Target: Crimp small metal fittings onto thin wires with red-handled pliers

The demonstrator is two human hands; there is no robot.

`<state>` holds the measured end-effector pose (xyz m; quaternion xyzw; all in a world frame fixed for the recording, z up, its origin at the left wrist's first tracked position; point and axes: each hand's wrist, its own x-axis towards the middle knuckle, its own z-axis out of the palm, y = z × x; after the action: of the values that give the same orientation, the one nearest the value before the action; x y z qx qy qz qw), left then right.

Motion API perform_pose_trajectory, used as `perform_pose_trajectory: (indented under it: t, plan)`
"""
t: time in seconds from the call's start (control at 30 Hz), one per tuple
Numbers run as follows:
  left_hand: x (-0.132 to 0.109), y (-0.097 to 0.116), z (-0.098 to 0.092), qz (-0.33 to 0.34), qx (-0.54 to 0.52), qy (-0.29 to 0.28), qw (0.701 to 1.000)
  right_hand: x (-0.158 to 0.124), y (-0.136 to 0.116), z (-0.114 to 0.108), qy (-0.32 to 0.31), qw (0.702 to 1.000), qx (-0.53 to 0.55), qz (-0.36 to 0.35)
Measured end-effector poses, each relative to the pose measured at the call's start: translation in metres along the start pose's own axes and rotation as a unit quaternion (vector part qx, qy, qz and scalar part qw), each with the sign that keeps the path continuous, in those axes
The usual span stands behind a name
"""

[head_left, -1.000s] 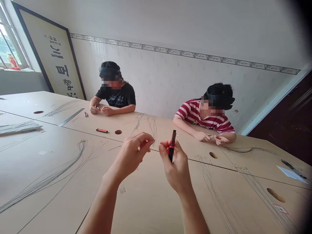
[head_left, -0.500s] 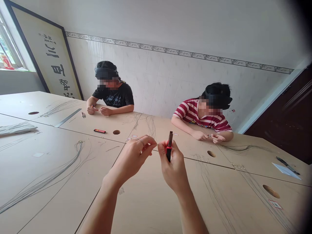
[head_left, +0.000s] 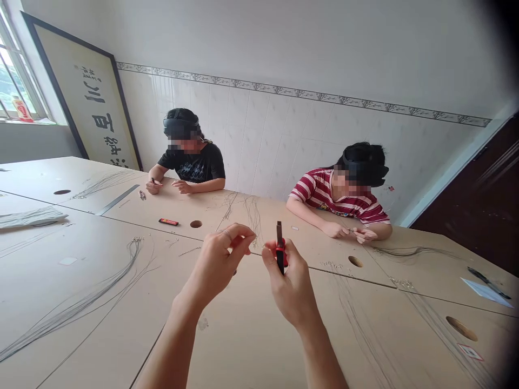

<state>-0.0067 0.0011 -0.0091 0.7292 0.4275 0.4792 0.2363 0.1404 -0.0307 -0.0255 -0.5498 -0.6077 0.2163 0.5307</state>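
My left hand (head_left: 221, 259) is raised over the table with thumb and index finger pinched together; whatever sits between those fingertips is too small to make out. To its right, my right hand (head_left: 292, 286) grips a pair of small pliers (head_left: 279, 246) with dark metal jaws pointing up and red-and-black handles. A narrow gap separates the two hands. Just beyond them, a bundle of thin wires (head_left: 252, 213) lies on the table. Another bundle of grey wires (head_left: 107, 289), its ends gathered with small fittings, stretches across the table on the left.
Two people sit across the pale table (head_left: 251, 335), each working with their own hands. A red-and-black box (head_left: 168, 222), a metal ruler (head_left: 118, 200) and a pen (head_left: 488, 282) lie about. Round holes, such as one hole (head_left: 356, 261), pierce the tabletop.
My hands have moved apart from near touching, leaving a gap between the fingertips. The pliers in my right hand have turned slightly. The whole view has shifted a little.
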Motion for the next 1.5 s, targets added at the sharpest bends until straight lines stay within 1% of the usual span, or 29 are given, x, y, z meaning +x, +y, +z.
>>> perform_pose_trajectory:
  t: [0.1,0.2,0.43,0.53,0.7,0.83,1.07,1.27,1.5]
  plan:
    - [0.0,-0.001,-0.002,-0.006,0.0,0.015,1.0,0.001,0.004,0.004,-0.013,0.999,-0.04,-0.006]
    - [0.001,0.001,-0.002,-0.001,-0.002,0.017,1.0,0.0,0.004,0.007,-0.03,0.998,-0.057,-0.004]
    - [0.001,0.003,0.004,0.041,0.0,0.02,0.999,-0.002,0.002,0.009,-0.043,0.996,-0.081,0.001]
    - [0.001,0.003,0.005,0.045,0.003,0.021,0.999,-0.002,0.001,0.009,-0.049,0.995,-0.088,0.007]
    - [0.0,0.003,0.005,0.037,0.004,0.018,0.999,-0.002,0.0,0.01,-0.054,0.994,-0.092,0.014]
    - [-0.002,0.004,0.005,0.042,0.003,0.011,0.999,-0.002,0.0,0.01,-0.054,0.995,-0.086,0.022]
    - [-0.001,0.004,0.008,0.054,0.016,0.009,0.998,-0.002,0.003,0.01,-0.052,0.995,-0.08,0.014]
    - [0.0,0.006,0.007,0.066,0.027,0.018,0.997,-0.002,0.0,0.007,-0.081,0.993,-0.079,0.037]
    - [-0.001,0.005,0.006,0.065,0.038,0.02,0.997,-0.002,-0.001,0.006,-0.091,0.99,-0.099,0.044]
